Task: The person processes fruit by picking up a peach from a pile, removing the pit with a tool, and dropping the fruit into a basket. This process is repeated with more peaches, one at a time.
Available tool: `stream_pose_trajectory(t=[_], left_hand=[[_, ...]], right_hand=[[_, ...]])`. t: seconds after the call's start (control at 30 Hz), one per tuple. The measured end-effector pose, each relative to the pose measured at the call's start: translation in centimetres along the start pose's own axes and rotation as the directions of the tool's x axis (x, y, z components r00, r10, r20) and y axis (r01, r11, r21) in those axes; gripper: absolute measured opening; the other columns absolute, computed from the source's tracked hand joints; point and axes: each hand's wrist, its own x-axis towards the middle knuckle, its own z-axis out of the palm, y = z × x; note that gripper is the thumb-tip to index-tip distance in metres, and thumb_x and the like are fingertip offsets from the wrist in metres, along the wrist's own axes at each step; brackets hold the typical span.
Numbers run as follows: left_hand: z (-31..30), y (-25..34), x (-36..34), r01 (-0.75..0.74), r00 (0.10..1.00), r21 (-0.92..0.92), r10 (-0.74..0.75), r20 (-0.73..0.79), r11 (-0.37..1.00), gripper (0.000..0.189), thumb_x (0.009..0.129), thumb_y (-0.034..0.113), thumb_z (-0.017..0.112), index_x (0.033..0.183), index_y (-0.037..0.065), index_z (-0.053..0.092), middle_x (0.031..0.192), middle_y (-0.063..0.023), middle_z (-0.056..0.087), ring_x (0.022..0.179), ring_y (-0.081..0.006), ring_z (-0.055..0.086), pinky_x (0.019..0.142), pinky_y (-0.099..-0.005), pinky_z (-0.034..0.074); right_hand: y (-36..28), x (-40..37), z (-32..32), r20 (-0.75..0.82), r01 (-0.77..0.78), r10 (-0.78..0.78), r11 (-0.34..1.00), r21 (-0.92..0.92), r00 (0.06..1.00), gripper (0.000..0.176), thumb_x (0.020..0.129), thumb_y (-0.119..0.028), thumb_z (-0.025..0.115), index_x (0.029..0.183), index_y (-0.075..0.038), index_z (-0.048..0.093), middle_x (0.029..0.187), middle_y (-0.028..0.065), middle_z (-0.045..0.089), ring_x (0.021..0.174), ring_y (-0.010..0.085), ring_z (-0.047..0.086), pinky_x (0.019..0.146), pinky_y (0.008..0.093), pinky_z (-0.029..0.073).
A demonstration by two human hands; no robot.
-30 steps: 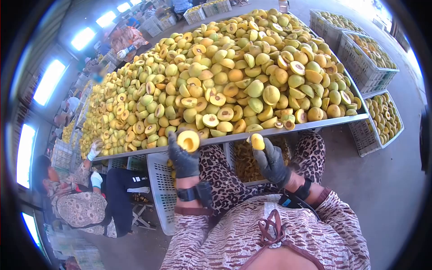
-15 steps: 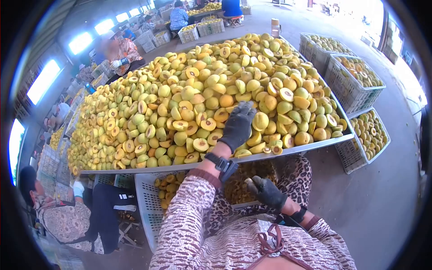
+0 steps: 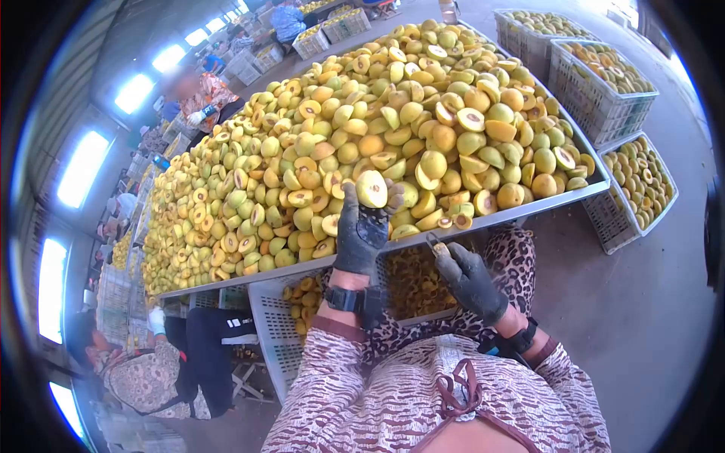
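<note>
My left hand, in a dark glove, is palm up at the table's near edge, its fingers closed round a peach half with the pale cut face up. My right hand, also gloved, is lower and to the right, over my lap. It grips a small pitting knife with a tan handle and a dark metal tip pointing up and left. Behind both hands spreads a large heap of halved yellow-green peaches, many with brown pits or hollows showing.
A metal-rimmed table bears the heap. Below, a white crate holds peach halves, and brownish scraps lie between my knees. Full crates stand at right. A seated co-worker is at left; another person sits beyond the heap.
My left hand has drawn back from the heap and turned palm up, now with a peach half in it. My right hand has risen slightly, showing the knife's tip. The view has shifted.
</note>
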Motion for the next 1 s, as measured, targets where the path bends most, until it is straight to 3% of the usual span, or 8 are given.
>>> stream_pose_trajectory(t=[0.1,0.13,0.2,0.3,0.37,0.43,0.53,1.0], left_hand=[[0.8,-1.3,-4.0,0.117,0.986,0.147,-0.133,0.101,0.982,0.070,0.099,0.058,0.041,0.134,-0.002,0.047,0.124,-0.0232,0.061,0.108,-0.0347,0.063,0.095,-0.0456,0.053],[2.0,-2.2,-4.8,0.143,0.990,0.091,-0.142,-0.015,0.986,0.070,0.100,0.058,0.040,0.134,-0.002,0.048,0.123,-0.0219,0.061,0.107,-0.0321,0.063,0.094,-0.0436,0.053],[3.1,-3.0,-5.6,0.166,0.979,0.034,-0.160,-0.123,0.986,0.070,0.100,0.058,0.039,0.134,-0.003,0.048,0.122,-0.0206,0.062,0.107,-0.0295,0.063,0.094,-0.0417,0.053],[3.2,-3.5,-5.3,0.186,0.978,0.206,-0.201,0.056,0.961,0.069,0.101,0.058,0.038,0.133,-0.002,0.050,0.119,-0.0152,0.062,0.105,-0.0234,0.062,0.093,-0.0375,0.052],[4.7,-3.9,-5.4,0.031,0.998,0.427,-0.055,0.043,0.904,0.068,0.101,0.057,0.038,0.132,-0.002,0.051,0.115,-0.0112,0.063,0.103,-0.0193,0.062,0.090,-0.0335,0.052],[5.2,-4.0,-5.5,0.060,0.997,0.443,-0.073,0.012,0.895,0.067,0.101,0.058,0.038,0.129,-0.001,0.054,0.110,-0.0088,0.064,0.100,-0.0179,0.063,0.088,-0.0316,0.052],[4.9,-4.1,-5.4,0.200,0.974,0.409,-0.136,-0.181,0.890,0.068,0.098,0.064,0.039,0.113,0.002,0.063,0.087,-0.0039,0.069,0.062,-0.0075,0.063,0.048,-0.0177,0.048],[2.0,-5.4,-6.9,0.192,0.945,0.331,-0.083,-0.317,0.924,0.041,0.099,0.046,0.052,0.113,0.009,0.059,0.090,-0.0027,0.067,0.070,-0.0114,0.067,0.047,-0.0209,0.051]], right_hand=[[0.3,1.3,2.3,-0.014,0.136,-0.137,0.990,-0.045,0.990,0.024,0.100,-0.018,0.054,0.094,0.004,0.059,0.064,0.0146,0.053,0.058,0.0161,0.051,0.055,0.0344,0.043],[0.5,1.5,2.7,-0.062,0.226,-0.231,0.971,-0.076,0.971,0.024,0.100,-0.019,0.054,0.096,0.005,0.060,0.066,0.0182,0.057,0.058,0.0214,0.056,0.057,0.0361,0.045],[0.5,1.4,2.5,-0.066,0.155,-0.157,0.987,-0.045,0.985,0.024,0.099,-0.019,0.054,0.097,0.004,0.060,0.070,0.0215,0.058,0.061,0.0282,0.059,0.058,0.0378,0.046],[1.2,1.2,1.4,-0.096,0.139,-0.146,0.987,-0.076,0.985,0.023,0.098,-0.019,0.056,0.097,0.004,0.061,0.072,0.0257,0.058,0.064,0.0406,0.061,0.056,0.0407,0.045],[1.1,0.6,0.4,-0.076,0.093,-0.106,0.982,-0.165,0.991,0.022,0.097,-0.019,0.056,0.092,0.003,0.059,0.070,0.0268,0.057,0.065,0.0442,0.060,0.054,0.0436,0.044],[1.2,-0.1,-0.4,-0.059,0.148,-0.167,0.957,-0.248,0.984,0.021,0.097,-0.018,0.056,0.090,0.002,0.057,0.070,0.0270,0.057,0.066,0.0451,0.060,0.054,0.0454,0.043],[0.0,-0.4,-0.6,-0.011,0.225,-0.248,0.898,-0.378,0.969,0.020,0.096,-0.017,0.057,0.087,0.000,0.052,0.069,0.0268,0.058,0.068,0.0461,0.060,0.054,0.0486,0.044],[-0.4,0.4,-0.3,0.230,0.288,-0.175,0.648,-0.705,0.957,0.018,0.095,-0.017,0.059,0.089,-0.003,0.049,0.066,0.0202,0.060,0.063,0.0413,0.061,0.055,0.0499,0.046]])
